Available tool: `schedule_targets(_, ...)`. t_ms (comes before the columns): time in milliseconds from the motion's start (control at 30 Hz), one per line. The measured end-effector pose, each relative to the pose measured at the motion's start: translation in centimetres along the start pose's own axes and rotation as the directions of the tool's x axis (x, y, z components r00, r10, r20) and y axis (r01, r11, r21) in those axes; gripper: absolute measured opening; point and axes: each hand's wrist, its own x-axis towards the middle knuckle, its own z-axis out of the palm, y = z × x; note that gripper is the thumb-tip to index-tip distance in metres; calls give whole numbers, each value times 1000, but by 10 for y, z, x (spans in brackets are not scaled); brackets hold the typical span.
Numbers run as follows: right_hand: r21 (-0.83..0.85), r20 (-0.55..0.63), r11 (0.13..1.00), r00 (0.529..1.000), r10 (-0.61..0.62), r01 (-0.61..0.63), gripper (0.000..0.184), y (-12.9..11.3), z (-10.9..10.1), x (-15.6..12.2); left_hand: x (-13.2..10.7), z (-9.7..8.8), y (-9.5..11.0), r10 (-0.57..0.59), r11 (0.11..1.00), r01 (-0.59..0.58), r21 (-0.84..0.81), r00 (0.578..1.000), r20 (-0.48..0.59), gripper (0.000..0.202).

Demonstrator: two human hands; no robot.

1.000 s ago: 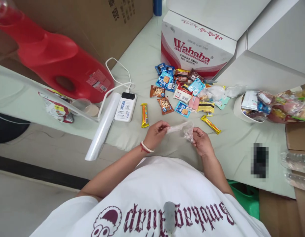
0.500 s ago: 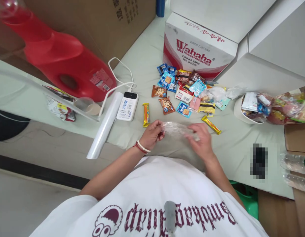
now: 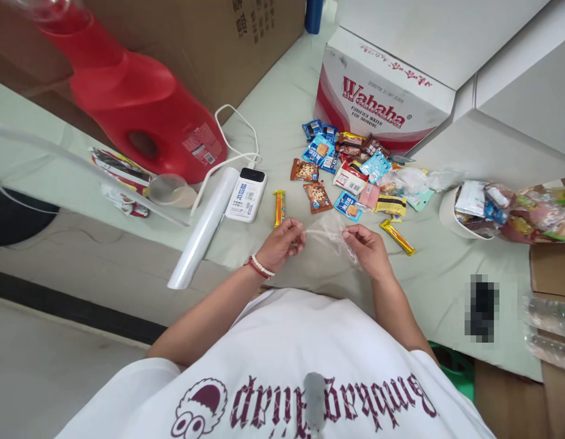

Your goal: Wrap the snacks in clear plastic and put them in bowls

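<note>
Between my two hands a clear plastic bag (image 3: 326,238) is stretched above the front edge of the table. My left hand (image 3: 282,244) pinches its left end, fingers closed. The right side of the bag is gripped by my right hand (image 3: 367,247), thumb against fingers. Just beyond my left hand lies a yellow-and-red snack bar (image 3: 279,208); a similar yellow bar (image 3: 398,237) rests to the right of my right hand. Behind the bag is a pile of small wrapped snacks, among them brown cookie packets (image 3: 318,197) and blue packets (image 3: 348,206).
A red jug (image 3: 158,116) stands at the left, near a white power bank (image 3: 246,195) with a cable and a roll of plastic film (image 3: 202,231). Behind the snacks is a Wahaha carton (image 3: 383,97). A white container (image 3: 460,216) full of snacks sits at the right.
The bag, bunched lengthwise between my hands before, now hangs more spread out. My right hand has changed its grip to a pinch near the bag's edge. The view has shifted slightly.
</note>
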Motion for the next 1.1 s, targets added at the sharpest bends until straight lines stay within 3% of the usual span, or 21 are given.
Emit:
schedule_targets(100, 152, -77, 985, 993, 89, -77, 37, 0, 9, -1, 2, 7, -8, 57, 998, -57, 9, 996, -69, 61)
schedule_targets(233, 281, -45, 941, 977, 208, -188, 39, -1, 21, -5, 4, 26, -18, 81, 992, -85, 95, 996, 39, 51)
schedule_targets(300, 302, -41, 931, 973, 229, -206, 41, 1, 22, -6, 5, 35, -20, 101, 994, -103, 37, 993, 53, 44)
schedule_targets(400, 242, -232, 968, 965, 124, -66, 39, 3, 18, -11, 5, 43, -18, 147, 988, -147, -44, 989, 1, 43)
schedule_targets(467, 104, -349, 993, 937, -14, 54, 39, 2, 16, -17, 2, 47, -16, 225, 973, -224, 52, 974, -3, 42)
schedule_targets(567, -133, -254, 980, 950, -179, 149, 40, -3, 19, -23, -5, 53, -16, 340, 908, -345, 238, 938, 64, 43)
schedule_targets(667, -178, -218, 965, 949, -227, 190, 32, -5, 23, -21, -8, 55, -18, 381, 892, -386, 234, 922, 68, 44)
schedule_targets(767, -27, -360, 988, 920, -153, 153, 30, -5, 19, -16, -3, 49, -17, 338, 941, -337, 36, 934, -118, 47)
schedule_targets(867, 149, -379, 986, 925, -12, 74, 37, -10, 8, -17, 2, 39, -9, 305, 942, -331, -59, 914, -268, 50)
schedule_targets(967, 226, -317, 974, 945, 81, -7, 44, -19, -8, -23, 3, 27, 3, 331, 943, -328, 50, 919, -216, 48)
schedule_targets(1100, 252, -218, 958, 956, 197, -140, 50, -20, -35, -22, -2, 16, 14, 241, 947, -238, 216, 970, 10, 51)
